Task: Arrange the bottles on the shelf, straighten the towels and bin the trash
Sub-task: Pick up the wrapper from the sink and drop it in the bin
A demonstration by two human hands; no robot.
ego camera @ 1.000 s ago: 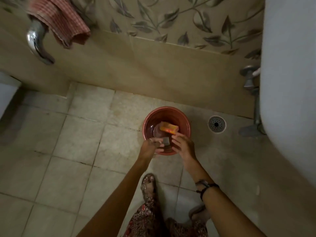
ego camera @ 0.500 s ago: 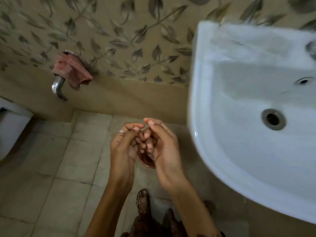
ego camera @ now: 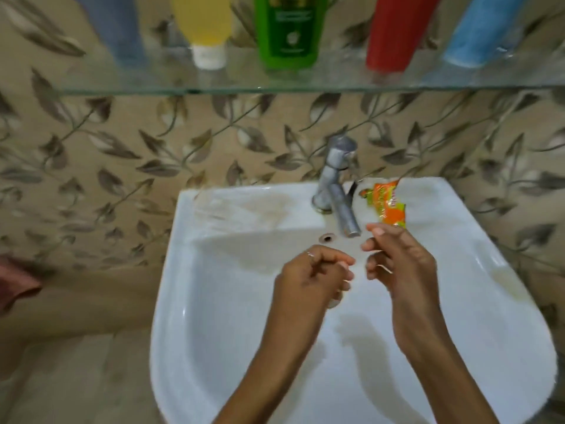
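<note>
Several bottles stand in a row on the glass shelf [ego camera: 122, 82]: a grey-blue one [ego camera: 119, 29], a yellow one [ego camera: 204, 26], a green one [ego camera: 290, 29], a red one [ego camera: 394, 32] and a light blue one [ego camera: 480, 32]. An orange and green wrapper [ego camera: 386, 206] lies on the sink's back rim, right of the tap [ego camera: 336, 185]. My right hand [ego camera: 400, 264] hovers over the basin with fingers apart, its index fingertip just below the wrapper. My left hand [ego camera: 308, 276] is beside it, fingers curled in, holding nothing I can see.
The white sink [ego camera: 214, 301] fills the lower middle of the view, with the shelf close above the tap. A corner of a reddish towel [ego camera: 15, 283] shows at the left edge. Leaf-patterned wall tiles run behind.
The view rose from the floor and the red basin up to the sink and shelf. Both hands came up with it and now hang over the basin, slightly apart.
</note>
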